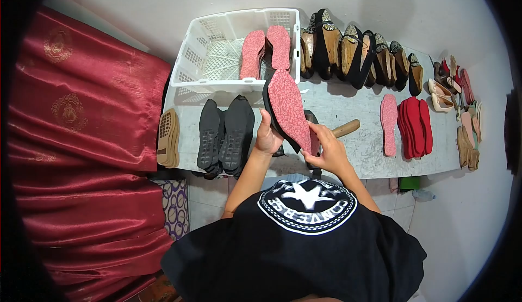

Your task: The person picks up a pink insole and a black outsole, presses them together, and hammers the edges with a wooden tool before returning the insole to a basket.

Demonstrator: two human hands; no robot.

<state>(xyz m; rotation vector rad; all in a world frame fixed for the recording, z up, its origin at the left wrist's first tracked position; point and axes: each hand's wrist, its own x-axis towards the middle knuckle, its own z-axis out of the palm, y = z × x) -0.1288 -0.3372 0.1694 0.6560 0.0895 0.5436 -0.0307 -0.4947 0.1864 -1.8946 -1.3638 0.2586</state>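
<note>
Left hand [267, 137] and right hand [330, 152] pinch a pointed, pink-patterned insole [287, 103] layered on a black sole [287, 138].

From where I stand: one pink insole [286, 103], surface mottled with a paler vein-like pattern, lying face up over a black sole [269, 102]. Black shows as a thick band along the left and lower edges. Pair held raised above the worktable [350, 103], tilted; broad, pointed end away from the wearer, narrow end nearer, toward lower right. Underside hidden.
</note>
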